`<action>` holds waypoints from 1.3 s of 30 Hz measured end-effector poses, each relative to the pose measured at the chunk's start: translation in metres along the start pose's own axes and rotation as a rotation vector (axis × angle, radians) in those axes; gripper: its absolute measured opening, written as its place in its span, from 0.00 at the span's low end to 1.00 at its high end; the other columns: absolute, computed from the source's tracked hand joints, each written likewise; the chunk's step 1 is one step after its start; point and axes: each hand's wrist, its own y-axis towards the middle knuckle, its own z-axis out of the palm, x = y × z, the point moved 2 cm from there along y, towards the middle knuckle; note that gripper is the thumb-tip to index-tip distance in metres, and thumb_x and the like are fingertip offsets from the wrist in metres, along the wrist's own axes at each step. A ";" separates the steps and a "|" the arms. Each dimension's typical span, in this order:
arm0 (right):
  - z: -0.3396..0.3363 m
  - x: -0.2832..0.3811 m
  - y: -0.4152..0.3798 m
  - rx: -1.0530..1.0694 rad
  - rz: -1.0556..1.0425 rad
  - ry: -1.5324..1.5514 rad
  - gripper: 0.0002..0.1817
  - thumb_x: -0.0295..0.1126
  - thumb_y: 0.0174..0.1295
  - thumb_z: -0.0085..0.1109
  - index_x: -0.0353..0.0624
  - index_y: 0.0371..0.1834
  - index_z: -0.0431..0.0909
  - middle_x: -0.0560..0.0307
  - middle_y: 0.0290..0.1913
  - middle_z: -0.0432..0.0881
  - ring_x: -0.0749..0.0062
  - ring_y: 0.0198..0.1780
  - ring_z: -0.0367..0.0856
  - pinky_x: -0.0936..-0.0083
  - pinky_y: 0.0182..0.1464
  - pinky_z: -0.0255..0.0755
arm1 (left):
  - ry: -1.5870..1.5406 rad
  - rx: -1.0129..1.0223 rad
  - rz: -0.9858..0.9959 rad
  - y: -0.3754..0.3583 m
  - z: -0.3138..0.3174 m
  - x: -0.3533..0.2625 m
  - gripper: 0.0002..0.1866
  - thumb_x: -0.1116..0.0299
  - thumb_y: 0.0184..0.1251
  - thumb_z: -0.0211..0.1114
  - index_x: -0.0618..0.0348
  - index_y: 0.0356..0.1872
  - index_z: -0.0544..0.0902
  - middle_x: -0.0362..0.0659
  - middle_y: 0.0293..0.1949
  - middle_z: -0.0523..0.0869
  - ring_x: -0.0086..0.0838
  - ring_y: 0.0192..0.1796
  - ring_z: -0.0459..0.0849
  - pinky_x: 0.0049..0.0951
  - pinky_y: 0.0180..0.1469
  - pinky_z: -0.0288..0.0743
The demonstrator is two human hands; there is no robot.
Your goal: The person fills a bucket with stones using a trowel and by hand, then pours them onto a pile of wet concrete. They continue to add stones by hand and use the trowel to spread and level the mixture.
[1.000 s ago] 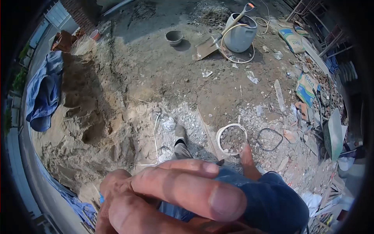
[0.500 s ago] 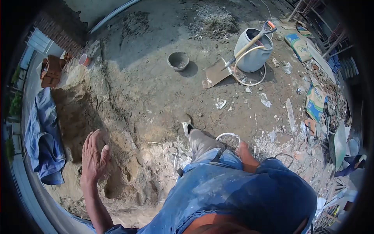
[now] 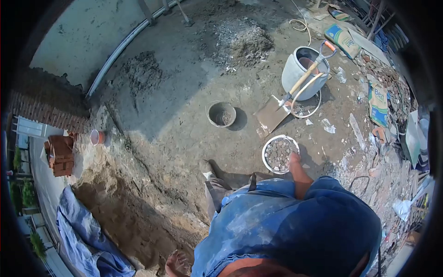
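Observation:
A white bucket point(image 3: 264, 157) filled with broken rubble point(image 3: 279, 154) hangs at my right side. My right hand point(image 3: 294, 159) is closed at its near rim, where the handle meets it. My left hand point(image 3: 179, 264) is low at the bottom of the view beside my blue shirt, fingers apart and holding nothing. Nearest to it is a heap of brown sand point(image 3: 134, 221). Ahead of my shoe stands a dark bucket point(image 3: 222, 115) with some material inside.
A shovel point(image 3: 300, 85) leans on a grey barrel point(image 3: 295, 76) looped by a hose. Cement bags point(image 3: 378, 104) lie on rubble at right. Bricks point(image 3: 60, 154), an orange bucket point(image 3: 97, 137) and a blue tarp point(image 3: 85, 235) are at left. Gravel point(image 3: 251, 44) is piled ahead.
My left hand has dropped back from above the sand toward my body. The white bucket in my right hand has swung forward, so its rubble now shows. My view has shifted.

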 end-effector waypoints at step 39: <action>0.710 0.384 -0.177 -0.283 -0.698 -0.573 0.26 0.49 0.60 0.52 0.31 0.27 0.79 0.38 0.34 0.80 0.47 0.38 0.80 0.60 0.44 0.73 | 0.841 0.286 0.772 0.129 -0.046 -1.315 0.30 0.43 0.65 0.53 0.53 0.61 0.69 0.45 0.58 0.77 0.42 0.57 0.77 0.47 0.55 0.66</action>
